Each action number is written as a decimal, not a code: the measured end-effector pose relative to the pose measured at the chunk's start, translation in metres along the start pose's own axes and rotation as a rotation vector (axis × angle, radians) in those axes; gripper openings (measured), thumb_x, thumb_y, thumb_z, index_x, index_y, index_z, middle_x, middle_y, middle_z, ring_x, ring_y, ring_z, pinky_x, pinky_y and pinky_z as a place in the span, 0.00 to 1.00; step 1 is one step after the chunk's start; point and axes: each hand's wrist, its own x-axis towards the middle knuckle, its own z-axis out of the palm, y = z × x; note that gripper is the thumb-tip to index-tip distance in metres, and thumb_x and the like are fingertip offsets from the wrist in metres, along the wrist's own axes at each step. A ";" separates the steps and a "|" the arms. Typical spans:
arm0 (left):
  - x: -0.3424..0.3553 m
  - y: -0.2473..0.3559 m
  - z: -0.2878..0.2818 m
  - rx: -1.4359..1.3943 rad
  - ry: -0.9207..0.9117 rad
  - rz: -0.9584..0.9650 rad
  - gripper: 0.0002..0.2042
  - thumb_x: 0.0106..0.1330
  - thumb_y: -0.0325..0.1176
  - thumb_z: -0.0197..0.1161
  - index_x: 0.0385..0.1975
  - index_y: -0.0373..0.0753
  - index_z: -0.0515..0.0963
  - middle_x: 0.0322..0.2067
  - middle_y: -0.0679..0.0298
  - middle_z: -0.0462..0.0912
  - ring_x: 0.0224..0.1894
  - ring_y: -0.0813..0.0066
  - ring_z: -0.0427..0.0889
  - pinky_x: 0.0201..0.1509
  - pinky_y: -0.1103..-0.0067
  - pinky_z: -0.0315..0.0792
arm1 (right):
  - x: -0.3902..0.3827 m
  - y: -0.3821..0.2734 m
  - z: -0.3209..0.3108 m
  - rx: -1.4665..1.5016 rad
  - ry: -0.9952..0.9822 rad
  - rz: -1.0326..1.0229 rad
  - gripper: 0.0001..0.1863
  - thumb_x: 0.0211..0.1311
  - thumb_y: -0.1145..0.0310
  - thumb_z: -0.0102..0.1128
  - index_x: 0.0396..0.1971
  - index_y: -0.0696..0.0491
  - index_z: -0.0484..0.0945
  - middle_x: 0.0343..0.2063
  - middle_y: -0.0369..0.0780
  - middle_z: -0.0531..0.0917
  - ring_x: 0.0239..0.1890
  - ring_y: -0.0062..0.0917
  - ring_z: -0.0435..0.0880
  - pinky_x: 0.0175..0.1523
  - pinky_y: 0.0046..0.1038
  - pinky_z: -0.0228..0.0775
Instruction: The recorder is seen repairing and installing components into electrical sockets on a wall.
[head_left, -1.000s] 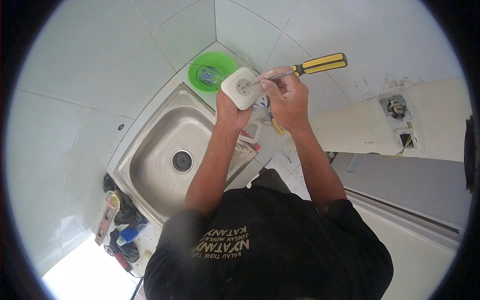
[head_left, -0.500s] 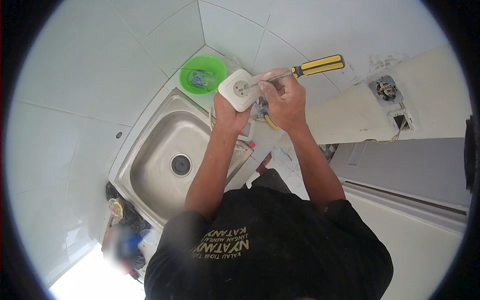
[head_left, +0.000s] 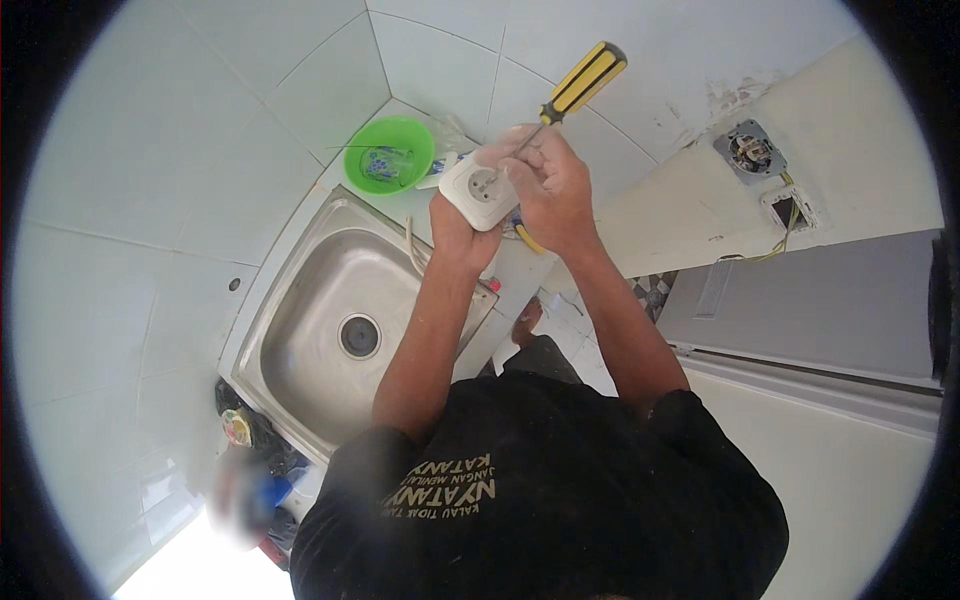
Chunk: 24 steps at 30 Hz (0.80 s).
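Observation:
My left hand (head_left: 464, 238) grips a white power socket (head_left: 462, 200) from below and tilts its face up toward me. In my right hand (head_left: 556, 195) is a screwdriver (head_left: 586, 84) with a yellow and black handle, the fingers pinched round its shaft. Its handle sticks up past the hand to the upper right. The tip meets the round recess in the middle of the socket, though the fingers partly hide it.
A steel sink (head_left: 300, 350) lies left of my forearms. Behind it stands a green bowl (head_left: 420, 135) with a patterned glass inside. On the right wall are an exposed socket mechanism (head_left: 752, 152) and an open wall box (head_left: 790, 210) with loose wires.
The screwdriver has swung more upright, its handle moving up and left. My right hand has shifted slightly left, while the left hand keeps hold of the socket.

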 end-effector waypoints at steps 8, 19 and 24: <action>-0.005 -0.003 0.007 -0.032 0.078 -0.005 0.15 0.70 0.40 0.47 0.49 0.42 0.73 0.43 0.63 0.80 0.43 0.67 0.80 0.45 0.71 0.77 | 0.001 -0.018 -0.004 -0.264 -0.019 0.093 0.03 0.57 0.79 0.59 0.31 0.62 0.79 0.40 0.43 0.83 0.43 0.24 0.82 0.50 0.26 0.73; -0.007 -0.002 -0.004 0.192 0.026 0.084 0.17 0.71 0.37 0.45 0.54 0.36 0.70 0.48 0.58 0.76 0.52 0.63 0.77 0.56 0.65 0.74 | 0.004 -0.012 -0.007 -0.333 -0.028 -0.073 0.09 0.58 0.77 0.55 0.39 0.59 0.76 0.36 0.44 0.83 0.38 0.27 0.84 0.45 0.28 0.75; -0.006 -0.001 -0.012 0.376 0.088 0.119 0.22 0.54 0.35 0.69 0.49 0.36 0.75 0.45 0.58 0.82 0.48 0.66 0.81 0.52 0.74 0.72 | 0.004 -0.011 -0.010 -0.187 -0.049 -0.015 0.09 0.57 0.77 0.56 0.39 0.61 0.75 0.31 0.43 0.82 0.37 0.29 0.84 0.43 0.28 0.75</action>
